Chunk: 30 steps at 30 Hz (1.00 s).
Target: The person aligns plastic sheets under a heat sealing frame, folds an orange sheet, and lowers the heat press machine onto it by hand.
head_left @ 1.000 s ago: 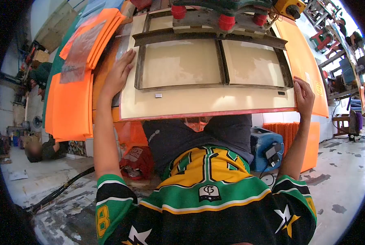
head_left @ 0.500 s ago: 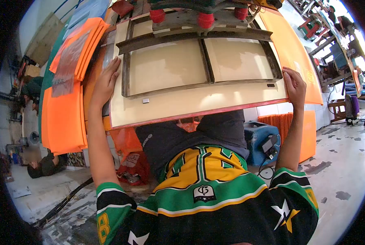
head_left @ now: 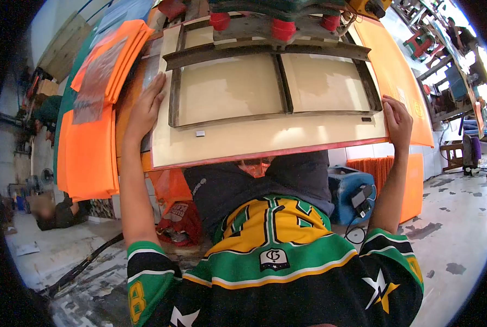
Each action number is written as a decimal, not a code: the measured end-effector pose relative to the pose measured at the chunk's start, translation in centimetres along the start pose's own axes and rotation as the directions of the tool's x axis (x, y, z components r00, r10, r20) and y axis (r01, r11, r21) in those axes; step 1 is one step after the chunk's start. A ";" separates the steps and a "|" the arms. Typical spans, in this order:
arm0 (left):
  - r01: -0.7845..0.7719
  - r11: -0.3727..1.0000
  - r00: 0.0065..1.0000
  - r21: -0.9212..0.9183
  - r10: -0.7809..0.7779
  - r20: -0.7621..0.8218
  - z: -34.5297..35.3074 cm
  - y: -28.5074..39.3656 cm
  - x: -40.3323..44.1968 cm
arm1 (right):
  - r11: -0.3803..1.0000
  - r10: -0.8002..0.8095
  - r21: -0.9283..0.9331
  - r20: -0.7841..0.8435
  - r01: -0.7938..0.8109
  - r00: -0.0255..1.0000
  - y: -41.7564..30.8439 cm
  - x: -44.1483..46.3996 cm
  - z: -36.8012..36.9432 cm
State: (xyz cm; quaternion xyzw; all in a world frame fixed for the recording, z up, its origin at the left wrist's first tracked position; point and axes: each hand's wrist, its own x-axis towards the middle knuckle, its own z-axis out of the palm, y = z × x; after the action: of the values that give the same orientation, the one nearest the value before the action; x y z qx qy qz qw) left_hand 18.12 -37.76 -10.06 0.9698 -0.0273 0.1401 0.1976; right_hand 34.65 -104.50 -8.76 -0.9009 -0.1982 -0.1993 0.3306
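A cream board (head_left: pixel 265 135) with a red front edge lies on the work surface in front of me. On it rests a dark metal frame (head_left: pixel 285 82) with a crossbar, hanging under a green machine head. My left hand (head_left: pixel 146 106) holds the board's left edge, fingers fairly straight and close together. At the right edge, my right hand (head_left: pixel 398 121) grips the board with bent fingers. A small white piece (head_left: pixel 200 133) and a small dark piece (head_left: pixel 366 119) lie on the board near the frame. The undersides of both hands are hidden.
Folded orange sheets (head_left: pixel 88 158) and a clear plastic piece (head_left: pixel 93 95) are stacked at left. Another orange sheet (head_left: pixel 401 71) extends at right. Below stand a blue container (head_left: pixel 339 191) with a black adapter and more orange sheets (head_left: pixel 412 185). A person (head_left: pixel 58 212) is at far left.
The whole view has shifted slightly to the right. Both hands stay at the board's edges, and the board and metal frame keep nearly the same position relative to each other.
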 end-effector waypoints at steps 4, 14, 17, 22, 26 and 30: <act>0.115 0.982 0.993 -0.151 -0.118 -0.011 -0.7 1.0 0.0 | 1.000 0.018 0.017 0.063 -0.019 0.998 0.8 -0.1 -0.3; 0.115 0.993 0.993 0.034 -0.116 0.033 -1.4 2.3 -0.2 | 0.998 0.009 -0.067 0.023 -0.007 1.000 0.2 0.3 -0.3; 0.149 0.989 0.989 -0.008 -0.149 0.022 -1.4 3.1 -0.1 | 0.996 0.047 -0.080 0.029 -0.044 0.998 -0.1 0.4 -0.3; 0.213 0.976 0.977 -0.046 -0.211 0.037 -1.6 3.4 -0.3 | 0.993 0.055 -0.105 0.030 -0.051 0.998 -0.2 0.6 -0.3; 0.214 0.977 0.975 0.005 -0.213 0.069 -2.1 4.0 0.1 | 0.978 0.086 -0.193 0.040 -0.077 0.995 -1.6 0.9 -0.2; 0.265 0.964 0.955 -0.002 -0.262 0.140 -2.6 4.1 0.5 | 0.976 0.087 -0.206 0.043 -0.076 0.995 -1.1 0.9 -0.3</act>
State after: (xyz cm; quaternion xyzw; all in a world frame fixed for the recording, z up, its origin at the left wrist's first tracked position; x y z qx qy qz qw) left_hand 17.47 -40.56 -6.10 0.9701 0.0872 0.0448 0.2221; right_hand 34.79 -103.76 -7.57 -0.9423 -0.1480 -0.1815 0.2393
